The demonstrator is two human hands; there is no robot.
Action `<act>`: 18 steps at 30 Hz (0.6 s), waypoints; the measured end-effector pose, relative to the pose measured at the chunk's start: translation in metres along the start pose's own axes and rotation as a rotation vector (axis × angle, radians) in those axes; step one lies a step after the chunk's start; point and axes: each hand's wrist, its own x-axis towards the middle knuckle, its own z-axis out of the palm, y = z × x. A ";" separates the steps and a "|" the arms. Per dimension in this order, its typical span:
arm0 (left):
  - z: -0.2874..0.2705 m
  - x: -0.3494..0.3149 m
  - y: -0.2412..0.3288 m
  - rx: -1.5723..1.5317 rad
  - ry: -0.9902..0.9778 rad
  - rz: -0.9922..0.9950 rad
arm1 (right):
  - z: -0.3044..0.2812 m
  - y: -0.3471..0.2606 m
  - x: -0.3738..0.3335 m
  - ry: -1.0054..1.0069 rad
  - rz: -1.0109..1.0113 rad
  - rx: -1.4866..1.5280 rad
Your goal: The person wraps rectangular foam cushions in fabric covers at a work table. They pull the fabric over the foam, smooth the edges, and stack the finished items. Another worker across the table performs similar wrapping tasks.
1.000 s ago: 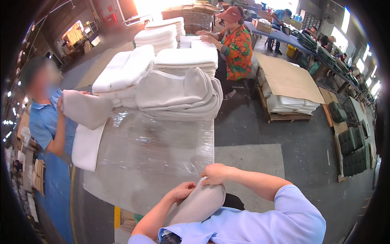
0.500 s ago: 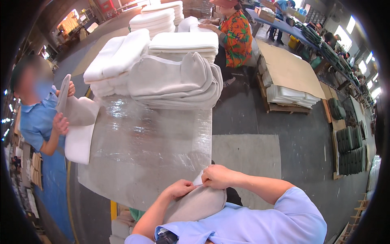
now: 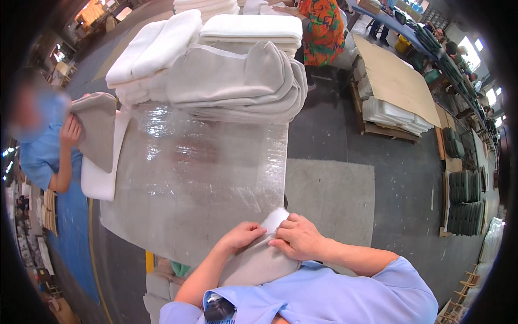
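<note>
At the near edge of the plastic-wrapped table (image 3: pixel 199 162), I hold a grey fabric cover (image 3: pixel 253 264) against my body. A white padding piece (image 3: pixel 275 218) sticks out of its far end, between my hands. My left hand (image 3: pixel 244 236) pinches the cover's edge on the left of the padding. My right hand (image 3: pixel 298 236) is closed on the cover at the right, its knuckles beside the padding. Most of the padding is hidden inside the fabric.
Across the table lie a stack of grey covers (image 3: pixel 232 81) and piles of white padding (image 3: pixel 251 28). On the left, a co-worker (image 3: pixel 46 156) in blue handles another grey cover (image 3: pixel 97 129). A loaded pallet (image 3: pixel 396 86) stands on the floor at the right.
My right hand has turned and shifted slightly right and down; more white padding shows between my hands. The view has tilted downward. The left co-worker's grey cover has swung toward the table.
</note>
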 end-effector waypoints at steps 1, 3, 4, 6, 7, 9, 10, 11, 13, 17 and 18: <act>0.000 0.002 -0.001 -0.061 0.008 0.025 | 0.004 0.001 0.001 0.050 0.009 0.029; -0.001 0.008 -0.002 -0.182 0.025 0.072 | 0.009 0.005 0.001 0.136 -0.009 0.051; -0.002 0.009 -0.001 -0.195 0.009 0.098 | 0.013 0.006 -0.002 0.172 -0.016 0.068; -0.002 0.011 -0.004 -0.233 -0.031 0.124 | 0.013 0.005 -0.003 0.184 -0.026 0.113; 0.001 0.009 -0.003 -0.234 -0.023 0.119 | 0.014 0.006 -0.004 0.196 -0.019 0.132; 0.008 0.004 0.006 -0.229 -0.007 0.122 | 0.023 0.008 -0.011 0.262 -0.034 0.135; 0.008 0.006 0.003 -0.203 -0.006 0.091 | 0.025 0.009 -0.012 0.294 -0.054 0.129; 0.009 0.006 0.000 -0.176 -0.007 0.061 | 0.026 0.008 -0.016 0.287 -0.047 0.133; 0.013 0.006 -0.001 -0.137 0.000 -0.009 | 0.028 0.006 -0.021 0.302 -0.042 0.148; 0.017 0.002 0.010 0.041 0.035 -0.056 | 0.030 0.007 -0.031 0.315 -0.045 0.150; 0.016 0.000 0.013 0.086 0.035 -0.064 | 0.030 0.007 -0.033 0.305 -0.042 0.160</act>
